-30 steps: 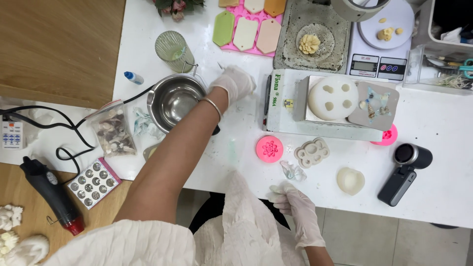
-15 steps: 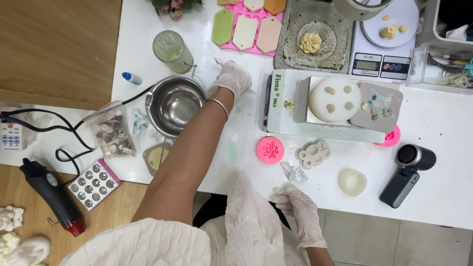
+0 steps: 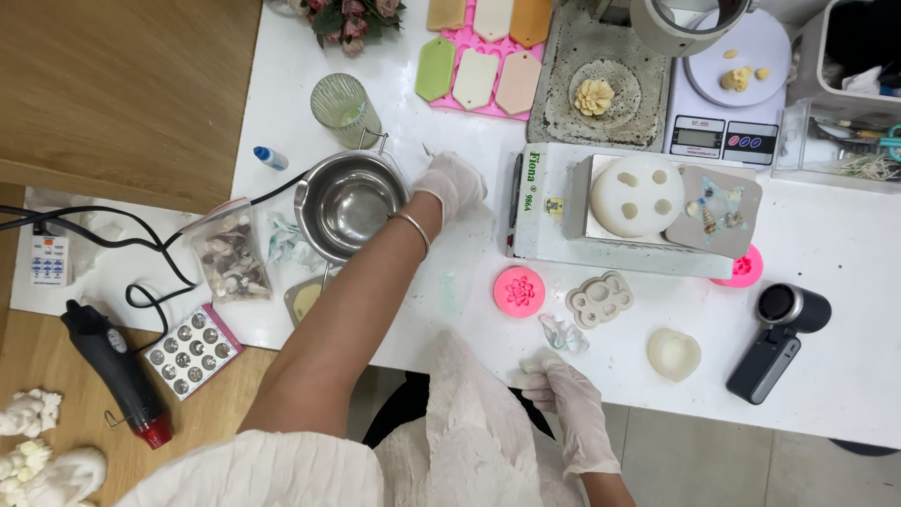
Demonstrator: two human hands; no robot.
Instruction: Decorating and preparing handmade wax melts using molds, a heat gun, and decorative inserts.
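Observation:
My left hand (image 3: 453,183), in a white glove with a bangle on the wrist, lies on the white table (image 3: 488,253) between the steel pot (image 3: 347,202) and the white heating machine (image 3: 544,211). It grips a small thin tool whose pointed tip (image 3: 427,149) sticks out past the fingers. My right hand (image 3: 563,399), also gloved, rests at the table's near edge below a crumpled clear wrapper (image 3: 563,332). Its fingers are curled; something white and crumpled may be under them.
A pink flower mould (image 3: 518,291), a grey mould (image 3: 601,299) and a white heart mould (image 3: 673,353) lie near the front. Behind stand a ribbed green glass (image 3: 345,108), a pink tag mould tray (image 3: 488,56) and a scale (image 3: 727,136). A heat gun (image 3: 117,371) lies at left.
My left hand slid a little away from me beside the pot, then back toward me. My right hand stayed at the table edge. The view shifted slightly.

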